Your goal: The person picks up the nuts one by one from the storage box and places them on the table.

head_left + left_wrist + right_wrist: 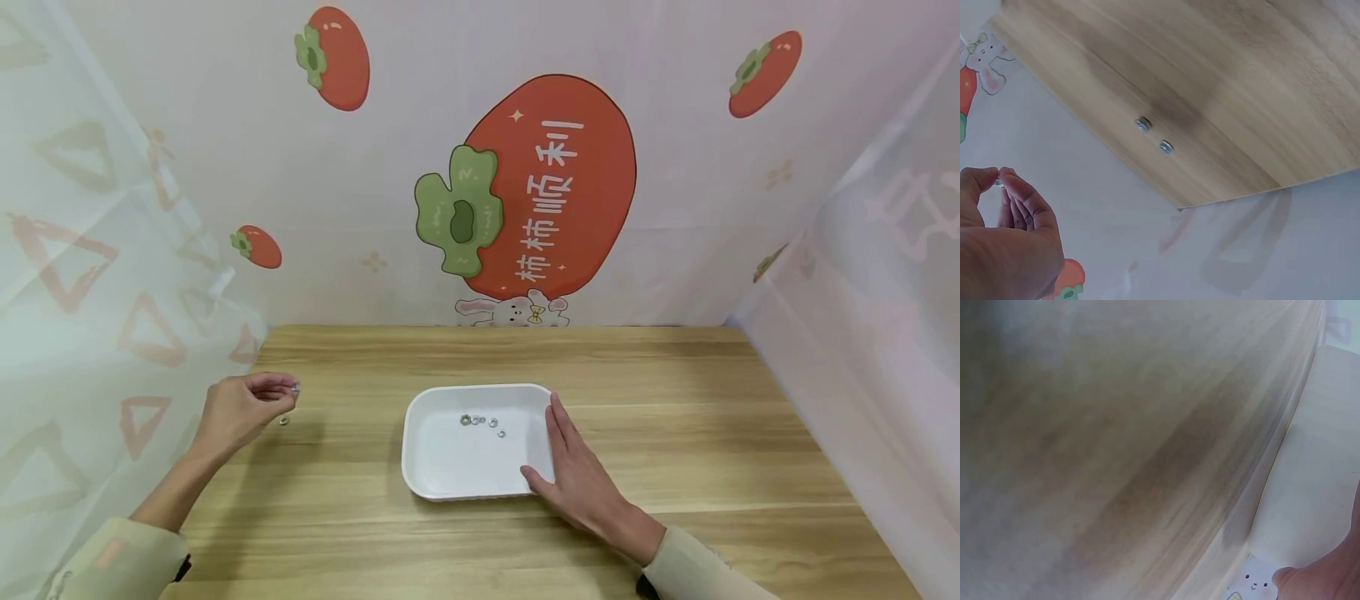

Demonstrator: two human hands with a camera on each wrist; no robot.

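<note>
"Nearest the lens, who fills the frame?"

"A person at a wood-grain table, the left sleeve and right sleeve pale, forearms angling in from the lower corners."

"And the right hand?"

"It rests on the right end of a white tray, palm down, thumb spread from nearly straight fingers. The thumb lies at the near corner; the fingers reach along the side toward the far one."

"What does the tray hold?"

"Five small metal pieces, one of them brass-toned, grouped toward the far side of its floor."

"Now the left hand, well apart from the tray."

"Wrist bent, it pinches a metal piece between thumb and fingertip, the grip narrow, the remaining fingers loosely bent. Fingers cover most of the piece."

"Anything else on the wood there?"

"Two loose pieces, side by side but apart, show in the left wrist view."

"Farthest back?"

"A pale backdrop, printed with a white rabbit at the table's far edge and, above it, a large persimmon bearing white Chinese characters."
</note>
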